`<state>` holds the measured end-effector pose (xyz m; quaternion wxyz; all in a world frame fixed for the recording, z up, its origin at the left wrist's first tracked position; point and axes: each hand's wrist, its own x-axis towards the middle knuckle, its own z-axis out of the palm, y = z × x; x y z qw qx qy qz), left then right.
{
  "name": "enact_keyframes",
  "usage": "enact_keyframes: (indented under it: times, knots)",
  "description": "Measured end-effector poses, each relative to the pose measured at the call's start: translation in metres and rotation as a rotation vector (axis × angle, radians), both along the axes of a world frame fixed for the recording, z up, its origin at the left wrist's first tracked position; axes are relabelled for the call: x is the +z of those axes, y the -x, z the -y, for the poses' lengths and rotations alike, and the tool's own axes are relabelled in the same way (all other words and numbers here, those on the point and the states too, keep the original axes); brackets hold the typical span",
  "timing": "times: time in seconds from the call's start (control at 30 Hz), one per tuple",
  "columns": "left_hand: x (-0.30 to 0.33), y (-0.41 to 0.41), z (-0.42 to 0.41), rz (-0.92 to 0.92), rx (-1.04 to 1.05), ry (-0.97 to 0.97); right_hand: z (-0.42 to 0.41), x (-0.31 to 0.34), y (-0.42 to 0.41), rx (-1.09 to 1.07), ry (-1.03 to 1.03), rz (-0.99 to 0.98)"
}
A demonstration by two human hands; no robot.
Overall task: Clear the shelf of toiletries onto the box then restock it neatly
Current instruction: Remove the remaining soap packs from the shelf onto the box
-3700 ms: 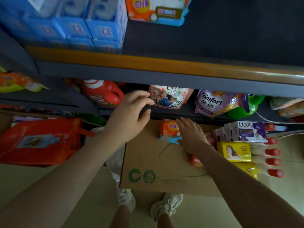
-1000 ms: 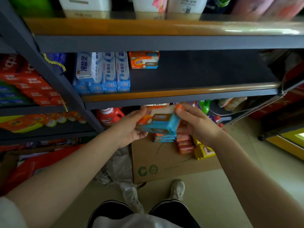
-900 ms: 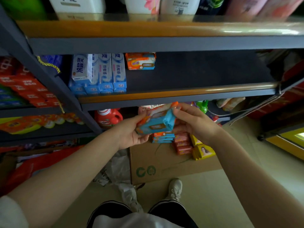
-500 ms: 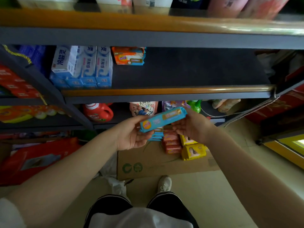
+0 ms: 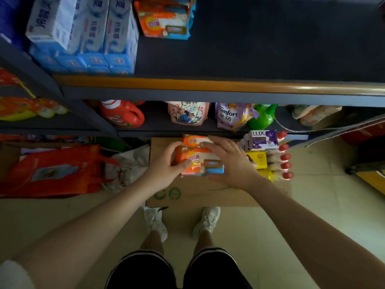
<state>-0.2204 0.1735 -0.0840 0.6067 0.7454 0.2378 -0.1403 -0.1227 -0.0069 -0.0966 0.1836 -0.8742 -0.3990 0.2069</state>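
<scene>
Gripping an orange and blue soap pack (image 5: 200,163) over the cardboard box (image 5: 187,195), my left hand (image 5: 164,165) closes thumb and fingers around the pack's left end. My right hand (image 5: 231,161), a ring on one finger, lies spread over the pack's right side; I cannot tell whether it grips or only rests there. I note a second pack of the same kind (image 5: 193,140) just behind the held one on the box. To the right on the box sit a purple LUX carton (image 5: 262,139), a yellow soap box (image 5: 258,160) and red-capped tubes (image 5: 281,161). On the shelf (image 5: 229,86) above stand blue toothpaste cartons (image 5: 83,34) at the left, with one orange soap pack (image 5: 164,19) beside them. White shoes (image 5: 181,222) stand on the tiled floor before the box.
</scene>
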Motion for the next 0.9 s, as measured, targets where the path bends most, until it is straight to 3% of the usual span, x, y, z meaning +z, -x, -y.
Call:
enact_keyframes:
  times: [0.17,0.3,0.4,0.53,0.73,0.9]
  knots:
    - [-0.057,0.009,-0.001,-0.127,-0.041,-0.007,-0.021,-0.058,0.026,0.138,0.226,0.060]
    - [-0.107,0.009,-0.012,-0.255,-0.130,-0.339,-0.033,-0.130,0.035,0.092,0.341,0.040]
    - [-0.137,0.007,-0.027,-0.234,-0.119,-0.312,-0.043,-0.180,0.037,0.047,0.418,0.019]
    - [-0.162,0.013,-0.050,-0.193,-0.126,-0.323,-0.051,-0.220,0.032,0.027,0.448,0.131]
    - [-0.165,0.019,-0.071,-0.094,-0.058,-0.315,-0.050,-0.237,0.025,0.044,0.447,0.233]
    - [-0.124,0.009,-0.080,0.057,-0.115,-0.379,-0.046,-0.199,0.029,0.024,0.396,0.210]
